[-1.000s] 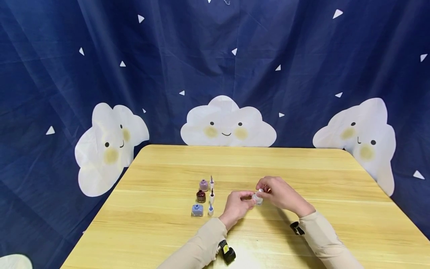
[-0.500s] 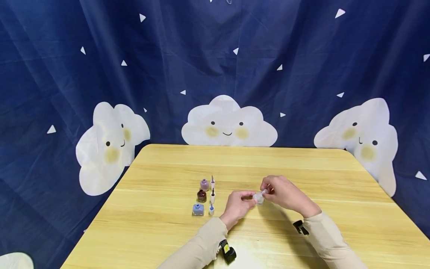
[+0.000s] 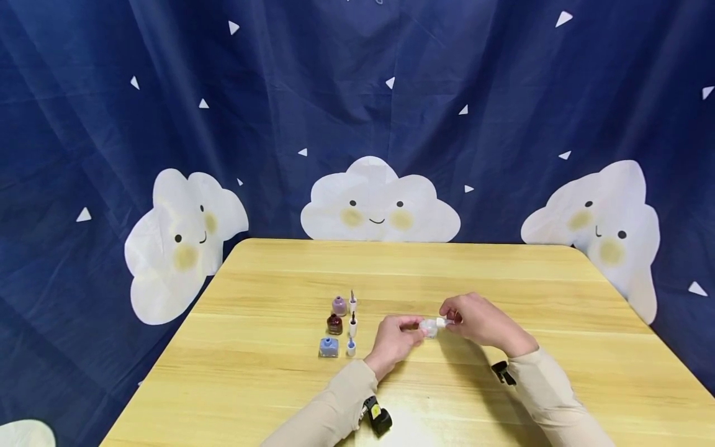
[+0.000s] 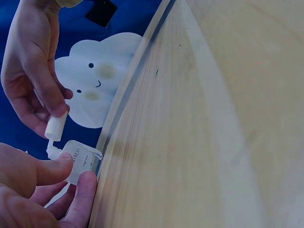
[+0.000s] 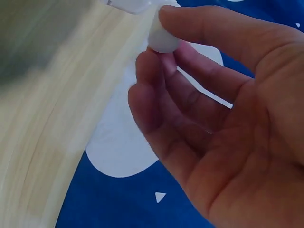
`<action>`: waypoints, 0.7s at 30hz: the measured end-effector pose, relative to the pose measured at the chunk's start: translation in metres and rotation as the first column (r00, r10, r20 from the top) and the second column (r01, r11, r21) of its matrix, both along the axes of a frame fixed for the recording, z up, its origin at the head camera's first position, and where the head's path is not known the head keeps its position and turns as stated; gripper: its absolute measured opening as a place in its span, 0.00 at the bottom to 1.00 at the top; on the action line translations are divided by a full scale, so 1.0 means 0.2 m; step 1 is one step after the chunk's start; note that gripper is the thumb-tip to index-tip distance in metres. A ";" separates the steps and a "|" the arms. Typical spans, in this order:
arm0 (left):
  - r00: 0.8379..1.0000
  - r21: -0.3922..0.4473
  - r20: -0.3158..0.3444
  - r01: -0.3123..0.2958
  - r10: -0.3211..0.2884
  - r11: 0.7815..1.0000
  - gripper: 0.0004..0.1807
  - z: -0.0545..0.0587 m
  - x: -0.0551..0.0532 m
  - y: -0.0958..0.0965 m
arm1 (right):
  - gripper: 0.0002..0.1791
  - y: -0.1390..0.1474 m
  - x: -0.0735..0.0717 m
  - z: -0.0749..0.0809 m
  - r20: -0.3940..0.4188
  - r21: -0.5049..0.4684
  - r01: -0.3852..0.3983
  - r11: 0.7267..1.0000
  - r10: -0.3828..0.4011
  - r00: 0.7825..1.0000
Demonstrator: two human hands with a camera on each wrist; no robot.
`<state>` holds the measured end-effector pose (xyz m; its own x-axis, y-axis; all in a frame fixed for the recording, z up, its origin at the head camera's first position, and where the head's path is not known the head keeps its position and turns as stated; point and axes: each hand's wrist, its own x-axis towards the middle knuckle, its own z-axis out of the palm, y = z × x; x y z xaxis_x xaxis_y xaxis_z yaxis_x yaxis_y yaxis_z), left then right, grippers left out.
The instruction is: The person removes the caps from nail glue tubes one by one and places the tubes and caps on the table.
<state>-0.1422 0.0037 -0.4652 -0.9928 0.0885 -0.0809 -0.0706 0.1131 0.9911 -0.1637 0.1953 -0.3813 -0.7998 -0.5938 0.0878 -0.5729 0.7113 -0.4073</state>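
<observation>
My left hand (image 3: 393, 343) grips a small square nail polish bottle (image 4: 81, 157) with whitish contents and printed lettering, thumb on one face and fingers on the other. The bottle lies tilted, its neck toward my right hand (image 3: 481, 323). That hand pinches a white brush cap (image 4: 56, 127) between thumb and fingertips; in the right wrist view the cap's round end (image 5: 164, 39) shows. A short pale stem (image 4: 51, 143) spans the gap from cap to bottle neck. Whether the brush tip is still inside the neck is hard to tell.
Left of my hands on the wooden table (image 3: 268, 397) stand open polish bottles: lilac (image 3: 339, 306), dark red (image 3: 334, 324) and blue (image 3: 328, 347). Beside each is a white cap (image 3: 352, 328) standing with its brush up. A blue cloud-print curtain (image 3: 357, 93) hangs behind.
My right hand has moved to the right, and the cap has come away from the bottle's mouth, tilting from upright to sideways. The left hand has stayed in place with the bottle.
</observation>
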 end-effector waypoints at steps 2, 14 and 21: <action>1.000 0.003 -0.002 0.003 -0.003 1.000 0.13 0.00 0.00 0.00 | 0.09 0.00 0.00 -0.01 0.006 0.008 -0.009 1.000 0.009 1.000; 1.000 0.024 0.001 0.004 -0.004 1.000 0.12 -0.01 -0.01 0.00 | 0.06 0.02 -0.04 -0.08 0.042 -0.014 -0.021 1.000 0.022 0.999; 1.000 0.025 0.006 0.003 -0.003 1.000 0.13 0.00 -0.01 0.00 | 0.07 0.04 -0.05 -0.06 0.054 -0.040 -0.005 0.999 0.007 0.999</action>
<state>-0.1442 0.0029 -0.4660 -0.9920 0.0937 -0.0844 -0.0761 0.0884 0.9932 -0.1738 0.2030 -0.3935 -0.8003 -0.5958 0.0680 -0.5536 0.6905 -0.4656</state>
